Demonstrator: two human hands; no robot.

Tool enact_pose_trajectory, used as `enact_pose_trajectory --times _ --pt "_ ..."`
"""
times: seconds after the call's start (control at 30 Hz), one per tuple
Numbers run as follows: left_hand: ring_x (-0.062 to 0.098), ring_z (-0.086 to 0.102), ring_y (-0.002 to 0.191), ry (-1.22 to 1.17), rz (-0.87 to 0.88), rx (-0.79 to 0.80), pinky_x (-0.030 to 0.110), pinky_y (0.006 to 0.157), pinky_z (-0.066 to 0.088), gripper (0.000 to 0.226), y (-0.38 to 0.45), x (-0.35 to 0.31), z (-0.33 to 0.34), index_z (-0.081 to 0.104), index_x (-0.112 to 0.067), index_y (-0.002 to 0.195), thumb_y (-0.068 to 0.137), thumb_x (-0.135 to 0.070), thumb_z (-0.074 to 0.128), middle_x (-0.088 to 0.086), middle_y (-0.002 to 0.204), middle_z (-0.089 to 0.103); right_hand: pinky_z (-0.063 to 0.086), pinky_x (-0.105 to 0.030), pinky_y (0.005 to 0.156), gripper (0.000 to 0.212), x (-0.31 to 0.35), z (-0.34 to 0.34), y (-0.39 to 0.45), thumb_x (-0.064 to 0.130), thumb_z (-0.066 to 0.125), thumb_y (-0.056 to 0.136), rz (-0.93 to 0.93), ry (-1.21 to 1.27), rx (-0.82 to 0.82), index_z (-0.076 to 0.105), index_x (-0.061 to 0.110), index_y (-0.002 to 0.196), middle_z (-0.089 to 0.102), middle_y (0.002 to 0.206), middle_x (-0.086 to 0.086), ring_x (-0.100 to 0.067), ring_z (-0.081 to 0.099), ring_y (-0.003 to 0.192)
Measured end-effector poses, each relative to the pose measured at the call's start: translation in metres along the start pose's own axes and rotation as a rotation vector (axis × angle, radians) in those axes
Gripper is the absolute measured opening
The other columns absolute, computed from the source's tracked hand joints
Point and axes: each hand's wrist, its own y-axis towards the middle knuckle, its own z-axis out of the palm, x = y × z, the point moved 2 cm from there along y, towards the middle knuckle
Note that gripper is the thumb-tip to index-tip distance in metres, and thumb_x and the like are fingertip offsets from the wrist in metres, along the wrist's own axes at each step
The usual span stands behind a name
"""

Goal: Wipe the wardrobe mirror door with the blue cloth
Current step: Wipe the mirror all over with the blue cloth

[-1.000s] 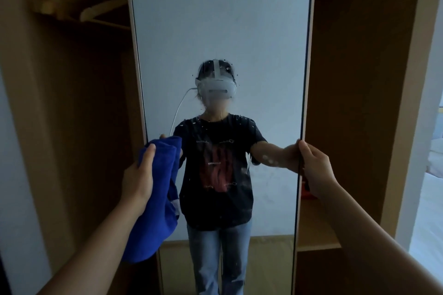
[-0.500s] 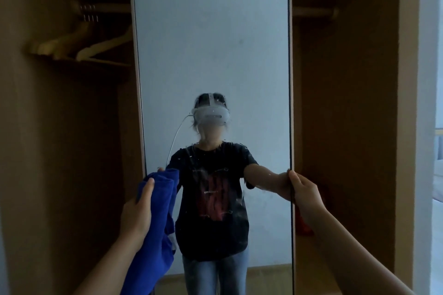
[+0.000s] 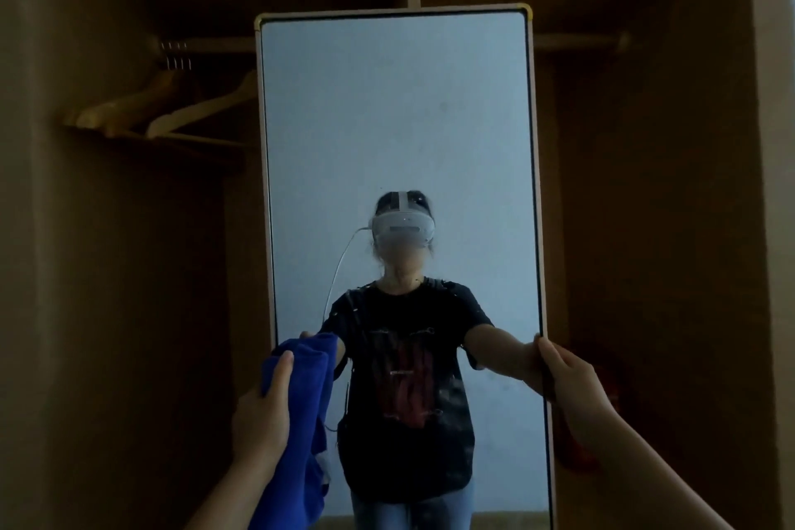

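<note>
Against the lower left of the mirror door [image 3: 395, 133] our left hand [image 3: 262, 413] bunches the soft, light blue cloth [image 3: 305, 392] (best gripped wadded), while our right hand [image 3: 568, 374] clasps the door's fragile right edge.

Bare forearms [image 3: 636, 469] (no sleeves visible)
</note>
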Motion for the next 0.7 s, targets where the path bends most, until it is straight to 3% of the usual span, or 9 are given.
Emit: enact_pose_trajectory --times 0.1,0.2,0.27,0.37,0.43,0.5,0.6,0.7 --pt "0.018 0.051 0.074 -0.012 0.017 0.0 0.033 0.075 0.04 0.038 -0.007 -0.004 0.001 0.053 -0.016 0.095 0.088 -0.054 0.048 0.0 0.082 0.052 0.048 -0.043 0.091 0.034 0.0 0.002 -0.001 0.032 0.044 0.097 0.01 0.015 -0.014 0.061 0.008 0.113 0.061 0.099 -0.012 -0.029 0.058 0.096" --pt "0.017 0.051 0.072 -0.024 0.028 -0.002 0.032 0.074 0.039 0.036 -0.015 -0.009 0.001 0.052 -0.018 0.082 0.089 -0.053 0.048 0.001 0.084 0.053 0.045 -0.035 0.085 0.034 0.003 0.008 -0.005 0.029 0.043 0.099 0.019 0.046 -0.075 0.059 0.005 0.117 0.057 0.105 -0.009 -0.024 0.054 0.097" --pt "0.021 0.054 0.083 -0.006 0.038 -0.022 0.034 0.078 0.042 0.04 -0.015 -0.011 -0.001 0.054 -0.019 0.098 0.087 -0.057 0.047 0.002 0.094 0.054 0.043 -0.033 0.082 0.029 0.007 0.013 -0.007 0.025 0.039 0.1 0.002 0.034 -0.123 0.058 0.007 0.113 0.055 0.101 -0.009 -0.022 0.052 0.094" --pt "0.03 0.057 0.103 0.049 0.054 -0.03 0.042 0.091 0.047 0.065 -0.014 -0.018 -0.001 0.054 -0.019 0.122 0.081 -0.07 0.044 0.007 0.115 0.058 0.044 -0.034 0.079 0.023 0.013 0.018 -0.008 0.023 0.036 0.101 -0.055 -0.001 -0.164 0.057 0.014 0.099 0.057 0.099 -0.011 -0.021 0.053 0.087" --pt "0.031 0.057 0.105 0.05 0.061 -0.03 0.042 0.092 0.046 0.064 -0.014 -0.023 0.0 0.052 -0.02 0.124 0.082 -0.068 0.043 0.008 0.119 0.058 0.046 -0.036 0.079 0.022 0.015 0.017 -0.009 0.023 0.036 0.101 -0.059 -0.027 -0.167 0.056 0.018 0.093 0.06 0.102 -0.014 -0.021 0.054 0.086" --pt "0.03 0.056 0.106 0.051 0.088 -0.02 0.042 0.093 0.046 0.061 -0.017 -0.028 0.0 0.051 -0.021 0.124 0.084 -0.066 0.044 0.007 0.12 0.057 0.047 -0.038 0.084 0.024 0.019 0.016 -0.013 0.022 0.036 0.101 -0.056 -0.085 -0.174 0.058 0.014 0.099 0.061 0.112 -0.016 -0.024 0.056 0.093" --pt "0.028 0.056 0.103 0.055 0.123 -0.033 0.044 0.092 0.046 0.059 -0.021 -0.041 -0.002 0.05 -0.023 0.122 0.085 -0.067 0.041 0.001 0.109 0.054 0.04 -0.041 0.099 0.037 0.035 0.013 -0.023 0.015 0.04 0.099 -0.134 -0.169 -0.275 0.042 0.009 0.136 0.043 0.138 -0.013 -0.029 0.046 0.121" --pt "0.02 0.056 0.089 -0.044 0.158 0.001 0.036 0.082 0.045 0.044 -0.026 -0.063 0.0 0.05 -0.025 0.11 0.088 -0.062 0.041 -0.001 0.1 0.056 0.042 -0.024 0.088 0.032 0.07 0.023 -0.037 0.008 0.046 0.095 -0.384 -0.159 -0.268 0.049 0.012 0.127 0.045 0.127 -0.007 -0.013 0.048 0.105"
